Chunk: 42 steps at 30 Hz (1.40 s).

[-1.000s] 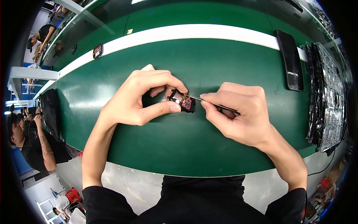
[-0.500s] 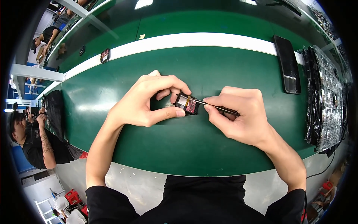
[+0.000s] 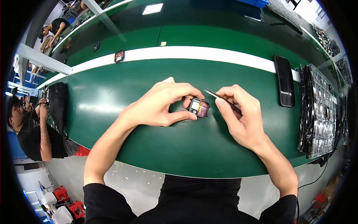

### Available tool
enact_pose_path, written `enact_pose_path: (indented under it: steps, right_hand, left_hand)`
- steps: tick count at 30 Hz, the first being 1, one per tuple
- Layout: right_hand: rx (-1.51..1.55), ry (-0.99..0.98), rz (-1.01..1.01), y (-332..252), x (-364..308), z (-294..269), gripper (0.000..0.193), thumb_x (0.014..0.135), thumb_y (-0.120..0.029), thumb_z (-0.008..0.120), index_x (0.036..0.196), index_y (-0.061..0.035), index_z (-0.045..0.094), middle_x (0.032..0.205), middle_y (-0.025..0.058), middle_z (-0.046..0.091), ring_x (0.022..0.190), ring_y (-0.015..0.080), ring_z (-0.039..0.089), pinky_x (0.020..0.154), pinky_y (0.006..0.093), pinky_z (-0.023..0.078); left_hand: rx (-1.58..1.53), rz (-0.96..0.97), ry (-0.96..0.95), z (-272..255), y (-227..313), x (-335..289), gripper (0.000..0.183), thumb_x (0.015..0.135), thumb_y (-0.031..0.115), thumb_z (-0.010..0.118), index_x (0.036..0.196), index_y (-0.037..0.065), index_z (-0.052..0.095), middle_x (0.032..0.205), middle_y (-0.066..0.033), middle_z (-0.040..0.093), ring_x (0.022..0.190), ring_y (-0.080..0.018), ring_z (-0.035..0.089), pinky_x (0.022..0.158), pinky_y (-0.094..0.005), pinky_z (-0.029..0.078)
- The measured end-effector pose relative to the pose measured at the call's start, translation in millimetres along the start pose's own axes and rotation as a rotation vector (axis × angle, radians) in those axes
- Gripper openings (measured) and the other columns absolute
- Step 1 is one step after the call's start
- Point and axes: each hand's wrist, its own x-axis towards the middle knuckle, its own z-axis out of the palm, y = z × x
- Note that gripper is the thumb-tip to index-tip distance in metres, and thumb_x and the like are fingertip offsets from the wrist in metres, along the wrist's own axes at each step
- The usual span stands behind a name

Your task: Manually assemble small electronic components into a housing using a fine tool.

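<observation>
The desk (image 3: 112, 104) is sitting a little lower in the head view than half a second ago and the white stripe (image 3: 209, 54) is showing more fully. That is the head tipping, not the work moving: both hands are staying over the same patch of green.

The left hand (image 3: 160, 104) is keeping its pinch. The right hand (image 3: 242, 115) is changing most: earlier the tweezers (image 3: 223, 101) were lying nearly flat with the tip at the module's near edge; now the handle is dropping into the palm and the tip is pointing up and left, ending just beyond the module's far corner, not clearly touching it. My reading: the tip is lifting off the part, either finishing a placement or being re-aimed. Nothing visible is caught in the tip, though it is too fine to be sure.

Left fingers (image 3: 182, 116) are closing narrowly, thumb below and index curling over the top, clamping the module (image 3: 198, 107) between them; the part is resting on or just above the desk, between the two hands.

Right fingers (image 3: 223, 106) are closing tightly on the tweezers, thumb against index, the rest folding under.

Well right of the right fingers, a black phone (image 3: 285, 80) is lying flat, with stacked trays (image 3: 320, 112) beyond it.
</observation>
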Motion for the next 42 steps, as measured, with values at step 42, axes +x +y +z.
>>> enact_pose_path:
  steps: [42]
  right_hand:
    - [-1.092, 0.834, 0.750, 44, -92, -433, 0.053, 0.073, -0.045, 0.095, 0.104, -0.0033, 0.085, 0.095, 0.0161, 0.084, 0.094, 0.0297, 0.082, 0.091, 0.0422, 0.063]
  left_hand:
    - [0.429, -0.349, 0.559, -64, -67, -21, 0.016, 0.101, -0.003, 0.070, 0.117, -0.001, 0.071, 0.105, -0.0114, 0.066, 0.087, -0.0258, 0.066, 0.082, -0.0365, 0.054]
